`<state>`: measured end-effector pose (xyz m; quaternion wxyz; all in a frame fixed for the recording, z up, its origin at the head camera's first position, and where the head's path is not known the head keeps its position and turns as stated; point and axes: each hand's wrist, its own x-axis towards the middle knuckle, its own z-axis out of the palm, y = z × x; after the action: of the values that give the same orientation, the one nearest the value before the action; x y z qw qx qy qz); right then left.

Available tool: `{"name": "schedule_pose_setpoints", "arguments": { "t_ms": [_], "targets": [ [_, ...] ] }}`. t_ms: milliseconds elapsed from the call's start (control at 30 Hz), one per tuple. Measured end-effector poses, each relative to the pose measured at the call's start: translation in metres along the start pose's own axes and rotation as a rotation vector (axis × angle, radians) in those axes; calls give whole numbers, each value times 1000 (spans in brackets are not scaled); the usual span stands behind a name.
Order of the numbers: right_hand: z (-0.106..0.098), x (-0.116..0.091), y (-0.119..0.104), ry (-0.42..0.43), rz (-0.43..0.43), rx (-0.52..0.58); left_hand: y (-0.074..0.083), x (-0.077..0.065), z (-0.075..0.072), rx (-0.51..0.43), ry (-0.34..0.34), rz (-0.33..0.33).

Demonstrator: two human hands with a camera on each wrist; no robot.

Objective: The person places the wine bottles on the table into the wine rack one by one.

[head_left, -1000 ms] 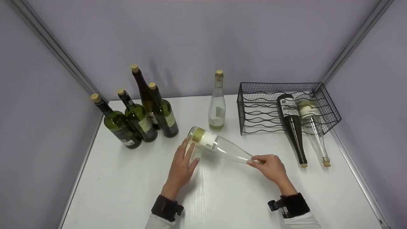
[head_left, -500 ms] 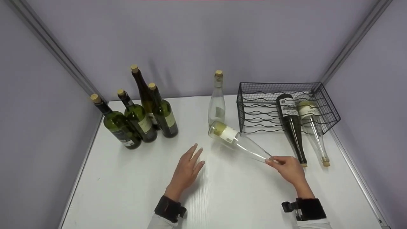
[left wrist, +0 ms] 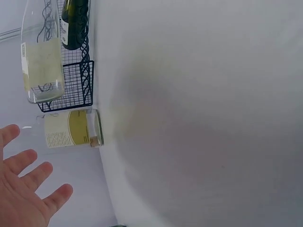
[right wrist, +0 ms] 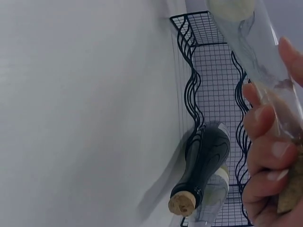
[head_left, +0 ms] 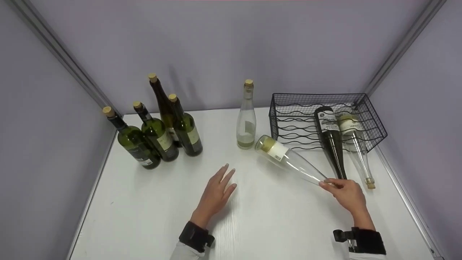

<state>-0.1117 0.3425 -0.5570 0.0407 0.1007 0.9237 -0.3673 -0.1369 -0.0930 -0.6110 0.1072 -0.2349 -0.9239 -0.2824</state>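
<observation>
My right hand [head_left: 347,195] grips a clear glass wine bottle [head_left: 303,166] by its neck. In the head view the bottle slants, its labelled base up and to the left beside the wire rack's [head_left: 274,122] front left corner. The right wrist view shows fingers [right wrist: 265,156] curled round the neck and the cork [right wrist: 291,189] low in the hand. Fingers spread, my left hand [head_left: 215,193] holds nothing over the table's middle. Inside the black rack lie a dark corked bottle [head_left: 332,141] and a clear corked bottle [head_left: 355,141], necks pointing toward me.
Upright at the back middle stands another clear corked bottle [head_left: 246,126], just left of the held bottle's base. Several green and brown corked bottles, one a green bottle [head_left: 189,133], cluster at the left. Walls border the white table [head_left: 151,213] at the back and sides.
My right hand has carried the clear bottle to the right, toward the rack. The left hand has let go of its base and shifted slightly right.
</observation>
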Motion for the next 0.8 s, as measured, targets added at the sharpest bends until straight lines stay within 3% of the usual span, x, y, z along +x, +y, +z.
{"name": "schedule_pose_setpoints", "arguments": {
  "t_ms": [567,800],
  "targets": [
    [-45,-11,29,-44,48,-69,1,-1,3,-13,-36,-14],
    [-50,-13,33,-13,91,-75,0,-3,6,0,-32,-11]
  ]
}}
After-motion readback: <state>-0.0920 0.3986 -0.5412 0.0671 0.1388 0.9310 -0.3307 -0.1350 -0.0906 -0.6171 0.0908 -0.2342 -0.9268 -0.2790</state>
